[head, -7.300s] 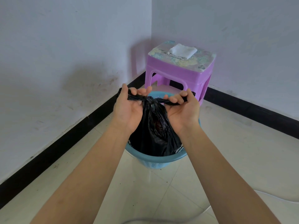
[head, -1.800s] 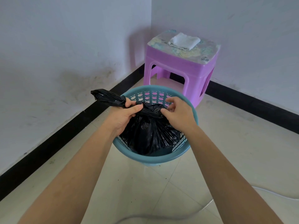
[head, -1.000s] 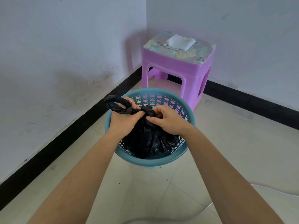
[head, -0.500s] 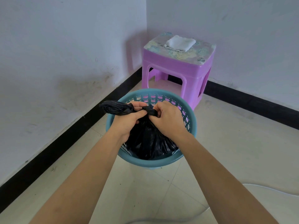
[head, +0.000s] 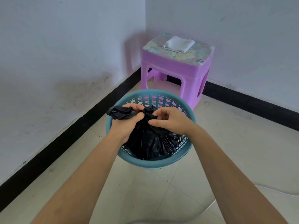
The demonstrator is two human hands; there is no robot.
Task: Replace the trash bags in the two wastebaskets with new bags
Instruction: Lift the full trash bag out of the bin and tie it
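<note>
A black trash bag (head: 152, 143) sits gathered inside a round teal wastebasket (head: 145, 164) with a perforated wall, on the tiled floor. My left hand (head: 127, 122) grips a twisted end of the bag's neck, which sticks out to the left over the rim. My right hand (head: 169, 120) pinches the knot at the bag's top with its fingertips. Both hands are above the middle of the basket. Only one wastebasket is in view.
A purple plastic stool (head: 176, 70) stands in the room's corner just behind the basket, with a folded white cloth (head: 178, 44) on top. White walls with a black baseboard (head: 64, 139) run along the left and back. A thin white cable (head: 275, 191) lies on the floor, lower right.
My hands have kept working the knot at the bag's neck. My right fingers have loosened from a full grip into a fingertip pinch; the left still holds the twisted end.
</note>
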